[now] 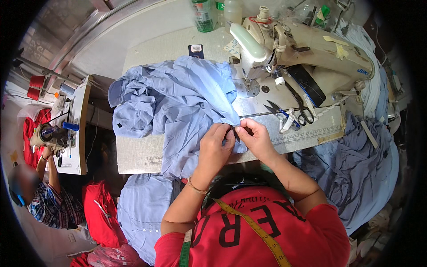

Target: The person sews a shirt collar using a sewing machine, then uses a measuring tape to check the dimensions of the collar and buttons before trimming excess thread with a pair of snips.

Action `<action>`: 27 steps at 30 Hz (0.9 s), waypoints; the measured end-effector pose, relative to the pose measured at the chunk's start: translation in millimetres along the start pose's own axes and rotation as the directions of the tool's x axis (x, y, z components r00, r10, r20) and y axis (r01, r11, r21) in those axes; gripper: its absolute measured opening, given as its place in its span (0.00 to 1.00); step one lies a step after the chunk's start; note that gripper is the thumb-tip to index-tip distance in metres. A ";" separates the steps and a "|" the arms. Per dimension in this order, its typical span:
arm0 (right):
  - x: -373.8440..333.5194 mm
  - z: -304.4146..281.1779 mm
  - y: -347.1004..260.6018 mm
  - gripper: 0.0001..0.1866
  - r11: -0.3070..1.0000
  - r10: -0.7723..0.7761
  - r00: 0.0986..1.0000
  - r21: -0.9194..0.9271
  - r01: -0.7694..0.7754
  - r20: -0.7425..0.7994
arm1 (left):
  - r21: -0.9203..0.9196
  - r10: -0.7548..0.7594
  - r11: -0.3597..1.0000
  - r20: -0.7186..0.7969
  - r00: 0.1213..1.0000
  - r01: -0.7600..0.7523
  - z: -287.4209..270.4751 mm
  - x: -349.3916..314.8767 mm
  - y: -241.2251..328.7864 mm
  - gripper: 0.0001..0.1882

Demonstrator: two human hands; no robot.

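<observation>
A crumpled light blue shirt [187, 98] lies on the sewing table [138, 164], in front of the sewing machine [307, 49]. At the table's front edge my left hand [218, 144] and my right hand [255, 139] meet on the shirt's edge, pinching the fabric between thumbs and fingers. What exactly sits between the fingertips is partly hidden. The needle area stands beyond my hands, with the cloth's far edge beside the metal plate. Black-handled scissors [304, 115] and small thread snips [278, 111] rest to the right of my hands.
More blue garments [149, 200] hang at the front left, and grey-blue cloth [356, 164] is heaped at the right. A dark label card [195, 51] and a green bottle [204, 18] stand behind. At far left a person [51, 196] works at another machine [49, 133].
</observation>
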State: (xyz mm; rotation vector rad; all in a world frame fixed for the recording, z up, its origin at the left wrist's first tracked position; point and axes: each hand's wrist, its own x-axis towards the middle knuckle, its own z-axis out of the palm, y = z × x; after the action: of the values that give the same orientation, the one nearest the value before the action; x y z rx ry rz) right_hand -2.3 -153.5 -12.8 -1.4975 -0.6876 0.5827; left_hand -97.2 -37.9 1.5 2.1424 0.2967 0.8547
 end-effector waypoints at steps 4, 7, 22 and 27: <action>-0.1 0.3 3.9 0.05 1.000 -0.006 1.000 0.004 0.006 -0.006 | -0.063 -0.057 0.996 0.040 0.998 0.060 -1.4 -0.4 -2.1 0.06; 1.4 0.2 1.6 0.05 1.000 -0.012 1.000 0.022 0.011 0.005 | -0.166 -0.169 0.969 0.089 0.982 0.182 -2.9 -1.5 -5.3 0.06; 0.8 -1.0 -4.2 0.04 1.000 -0.009 0.999 0.022 0.009 0.032 | -0.181 -0.283 0.928 0.225 0.932 0.326 -15.4 4.2 -3.6 0.06; 0.3 -0.1 -0.2 0.05 0.999 -0.034 0.998 -0.010 0.034 0.044 | -0.047 -0.154 0.985 0.193 0.969 0.166 -18.0 8.0 -1.2 0.04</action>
State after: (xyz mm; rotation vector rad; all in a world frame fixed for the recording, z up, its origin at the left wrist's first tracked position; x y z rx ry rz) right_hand -2.1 -153.4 -12.5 -1.4841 -0.7496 0.5879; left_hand -103.1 -22.8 12.7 2.0910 0.3353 0.5572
